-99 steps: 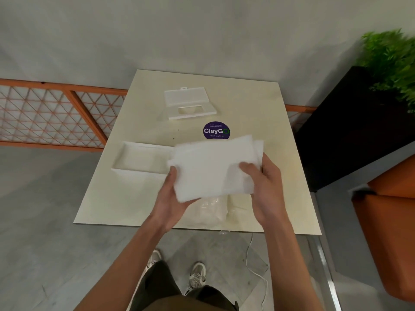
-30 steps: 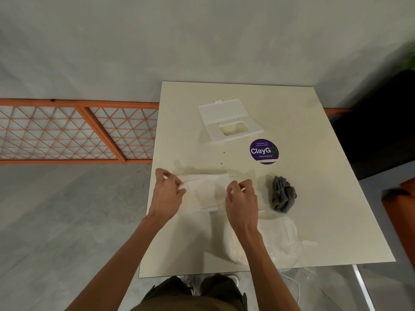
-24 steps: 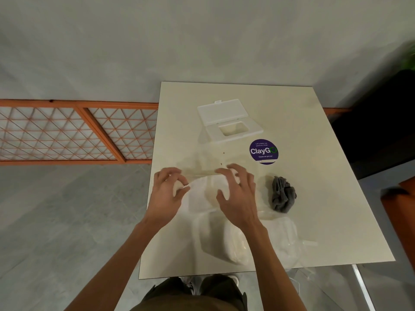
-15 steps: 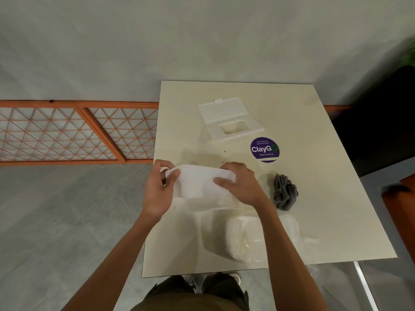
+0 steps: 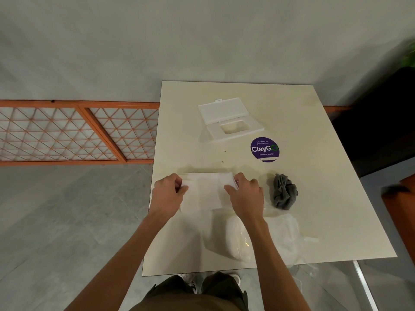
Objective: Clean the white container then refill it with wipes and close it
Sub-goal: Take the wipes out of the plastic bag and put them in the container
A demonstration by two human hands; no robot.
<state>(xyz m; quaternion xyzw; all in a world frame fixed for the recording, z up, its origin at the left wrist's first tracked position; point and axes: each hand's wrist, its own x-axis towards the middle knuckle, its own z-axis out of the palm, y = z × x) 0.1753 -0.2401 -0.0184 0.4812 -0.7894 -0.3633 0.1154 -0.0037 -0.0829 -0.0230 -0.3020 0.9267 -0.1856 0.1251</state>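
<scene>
Wipes [image 5: 207, 194], a white folded stack, lie at the near-left part of the cream table [image 5: 314, 209], and both hands are on them. The left hand [image 5: 167, 196] pinches the stack's left end between thumb and curled fingers; the right hand [image 5: 246, 195] grips its right end the same way, knuckles up. The white container [image 5: 226, 175] lies under the stack and is almost wholly covered: only a pale rim shows along the far edge and at the right end, so I cannot tell how deep the wipes sit in it. White on white makes the border between stack and rim hard to read.

Just nearer the person, partly behind the right forearm, lies a clear plastic bag [image 5: 285, 236] with a white bundle [image 5: 238, 241] inside; its crinkled film hangs over the near table edge. What the bundle is cannot be made out. A crumpled grey cloth [image 5: 284, 191] sits just right of the right hand, apart from it.

Farther back lies the container's white lid [image 5: 229, 118], its hinged flap thrown open to show a rectangular opening. Between lid and cloth a round purple sticker [image 5: 265, 149] reads "ClayGo" with "Clean as you go" beneath; the small line above is too fine to read. An orange lattice railing [image 5: 78, 131] runs at the left, and a dark shape at the right edge is blurred.
</scene>
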